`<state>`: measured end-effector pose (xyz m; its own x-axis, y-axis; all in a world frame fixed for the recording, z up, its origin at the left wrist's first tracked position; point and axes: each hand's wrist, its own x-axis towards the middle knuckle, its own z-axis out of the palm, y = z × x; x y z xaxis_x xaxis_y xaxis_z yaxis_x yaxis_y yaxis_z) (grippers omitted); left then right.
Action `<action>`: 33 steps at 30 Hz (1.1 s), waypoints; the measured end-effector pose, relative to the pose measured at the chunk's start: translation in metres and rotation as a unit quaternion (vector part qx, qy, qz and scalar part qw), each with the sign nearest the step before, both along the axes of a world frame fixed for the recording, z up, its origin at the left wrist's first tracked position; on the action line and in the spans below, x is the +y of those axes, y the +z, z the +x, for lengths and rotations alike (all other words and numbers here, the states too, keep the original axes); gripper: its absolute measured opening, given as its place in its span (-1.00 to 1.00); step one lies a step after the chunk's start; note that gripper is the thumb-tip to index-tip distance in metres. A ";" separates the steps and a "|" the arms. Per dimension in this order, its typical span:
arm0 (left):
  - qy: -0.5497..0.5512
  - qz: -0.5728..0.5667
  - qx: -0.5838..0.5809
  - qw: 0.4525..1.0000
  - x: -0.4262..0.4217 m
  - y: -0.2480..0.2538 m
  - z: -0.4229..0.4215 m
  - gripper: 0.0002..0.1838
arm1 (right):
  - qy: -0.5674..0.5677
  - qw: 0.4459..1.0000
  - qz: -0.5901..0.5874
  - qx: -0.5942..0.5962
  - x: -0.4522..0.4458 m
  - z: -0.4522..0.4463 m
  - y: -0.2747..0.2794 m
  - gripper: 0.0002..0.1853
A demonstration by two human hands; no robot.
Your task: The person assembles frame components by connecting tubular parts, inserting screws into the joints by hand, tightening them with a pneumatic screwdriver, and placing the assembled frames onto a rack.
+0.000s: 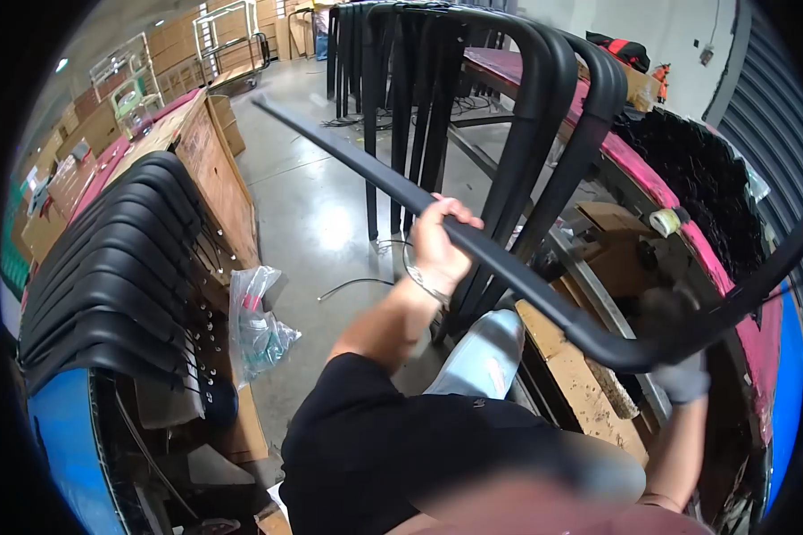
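A long black padded tube [526, 283] runs diagonally in front of me and bends upward at the right. My left hand [443, 239] is bare and wrapped round its straight part. My right hand [684, 376], in a grey glove, is at the underside of the bend; its fingers are blurred and partly hidden by the tube. Behind the tube stand several black bent frames [528, 134], upright and side by side.
Several curved black padded pieces [111, 267] lie in a row at the left. Beside them hangs a clear plastic bag [263, 334]. A pink-edged bench [638, 183] holds black material at the right. Cardboard [608, 223] and a metal rail [593, 290] lie below.
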<state>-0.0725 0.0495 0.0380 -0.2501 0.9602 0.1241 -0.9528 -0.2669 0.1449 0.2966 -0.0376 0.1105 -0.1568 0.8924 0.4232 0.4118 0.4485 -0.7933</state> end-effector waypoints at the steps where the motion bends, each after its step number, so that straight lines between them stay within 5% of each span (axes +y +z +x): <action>1: -0.006 0.002 -0.034 0.999 -0.005 0.001 0.011 -0.95 | 0.162 0.935 0.006 0.314 -0.011 -0.065 -0.006 -0.34; 4: -0.029 -0.032 -0.045 0.998 -0.013 -0.011 0.025 -0.95 | 0.120 0.945 0.161 0.258 -0.002 -0.078 0.053 -0.28; 9: -0.046 -0.092 -0.163 0.981 -0.015 -0.028 0.028 -0.88 | 0.100 0.974 0.155 0.135 0.019 -0.152 0.124 -0.32; 12: -0.096 -0.119 -0.278 0.948 -0.003 -0.055 0.030 -0.85 | 0.122 0.982 0.118 0.086 0.053 -0.191 0.144 -0.35; 14: -0.116 -0.114 -0.282 0.946 0.003 -0.071 0.029 -0.84 | 0.123 0.966 0.228 0.002 0.097 -0.212 0.144 -0.36; 18: -0.152 -0.115 -0.314 0.930 0.032 -0.084 0.012 -0.81 | 0.077 0.958 0.263 -0.085 0.122 -0.264 0.139 -0.40; 21: -0.151 -0.145 -0.353 0.912 0.052 -0.080 0.000 -0.79 | -0.058 0.904 0.407 -0.120 0.143 -0.293 0.129 -0.41; 28: -0.113 -0.138 -0.319 0.931 0.058 -0.058 0.021 -0.80 | -0.073 0.797 0.558 -0.221 0.173 -0.298 0.127 -0.44; 30: -0.271 -0.091 -0.330 0.900 0.045 -0.072 0.017 -0.80 | -0.057 0.795 0.554 -0.240 0.176 -0.298 0.127 -0.44; 31: -0.250 -0.098 -0.338 0.902 0.025 -0.072 0.006 -0.80 | -0.061 0.793 0.551 -0.251 0.175 -0.297 0.125 -0.45; 32: -0.279 -0.089 -0.100 0.951 0.002 -0.065 -0.010 -0.79 | -0.051 0.799 0.547 -0.244 0.171 -0.297 0.120 -0.45; 33: -0.300 -0.077 0.146 0.940 -0.016 -0.061 -0.025 -0.77 | -0.052 0.796 0.554 -0.238 0.169 -0.293 0.116 -0.45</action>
<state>-0.0980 0.0330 -0.0227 0.3650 0.9297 -0.0493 -0.8390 0.3514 0.4155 0.0039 0.1313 0.2267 -0.4853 0.0307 0.8738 0.6274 0.7083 0.3235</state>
